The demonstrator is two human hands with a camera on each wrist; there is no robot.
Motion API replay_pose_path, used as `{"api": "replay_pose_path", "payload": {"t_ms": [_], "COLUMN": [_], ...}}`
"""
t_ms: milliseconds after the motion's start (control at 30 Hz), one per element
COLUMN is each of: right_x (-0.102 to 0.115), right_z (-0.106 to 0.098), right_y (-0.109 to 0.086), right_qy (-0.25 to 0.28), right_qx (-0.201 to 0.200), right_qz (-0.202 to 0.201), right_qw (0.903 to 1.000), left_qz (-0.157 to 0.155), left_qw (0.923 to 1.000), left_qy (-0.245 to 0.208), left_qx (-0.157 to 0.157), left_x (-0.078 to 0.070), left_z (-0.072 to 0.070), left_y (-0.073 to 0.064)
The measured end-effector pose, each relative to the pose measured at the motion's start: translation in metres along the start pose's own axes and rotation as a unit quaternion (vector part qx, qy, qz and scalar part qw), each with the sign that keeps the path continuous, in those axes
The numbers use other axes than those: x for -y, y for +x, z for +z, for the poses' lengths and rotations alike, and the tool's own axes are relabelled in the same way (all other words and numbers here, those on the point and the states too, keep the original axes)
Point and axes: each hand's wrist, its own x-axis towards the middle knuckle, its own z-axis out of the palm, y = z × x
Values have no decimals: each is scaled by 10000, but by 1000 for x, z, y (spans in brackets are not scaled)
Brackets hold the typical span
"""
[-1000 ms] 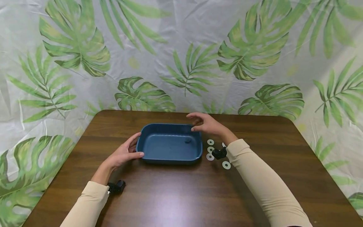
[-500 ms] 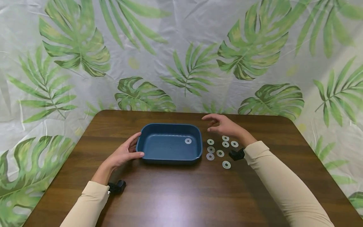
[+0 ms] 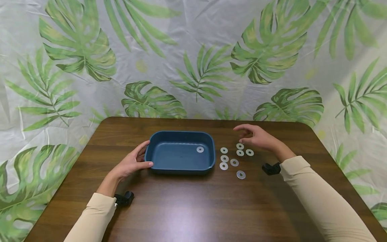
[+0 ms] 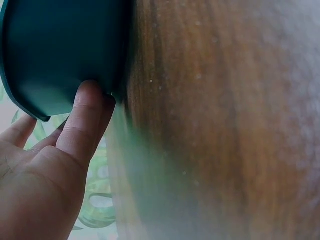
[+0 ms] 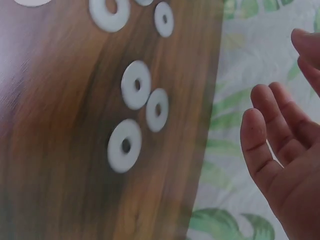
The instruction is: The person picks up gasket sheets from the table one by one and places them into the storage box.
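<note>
A blue rectangular basin (image 3: 181, 170) stands on the table. My left hand (image 3: 130, 164) holds its left end, with the thumb at the near corner and the fingers round the side; the left wrist view shows the thumb (image 4: 82, 122) against the outer wall. One flat washer (image 3: 200, 149) lies inside, towards the right. Several more pale washers lie right of the basin, among them a front one (image 3: 237, 174) and a group of three (image 5: 124, 146). Above that group hovers my right hand (image 3: 257, 136), its fingers loosely bent and apart, holding nothing.
The brown wooden table (image 3: 181, 208) ends at the back against a leaf-patterned cloth (image 3: 193, 67). Dark wrist cameras sit at the left wrist (image 3: 124, 199) and the right wrist (image 3: 271, 168).
My right hand has moved right, from over the basin's far right corner to above the washers. A washer now shows inside the basin. My left hand has stayed in place.
</note>
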Motion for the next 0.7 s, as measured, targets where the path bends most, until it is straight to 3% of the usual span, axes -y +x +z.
{"api": "replay_pose_path", "payload": {"t_ms": [300, 700], "right_x": [-28, -49], "right_z": [2, 7], "right_y": [-19, -36], "right_qy": [-312, -223], "right_qx": [-135, -122], "right_qz": [-72, 298], "right_qw": [9994, 9992], "left_qz": [-17, 60], "left_qw": [10000, 10000], "left_qy": [58, 58], "left_qx": [6, 44], "left_x": [0, 1], "left_z": [0, 0], "left_y": [-3, -1]}}
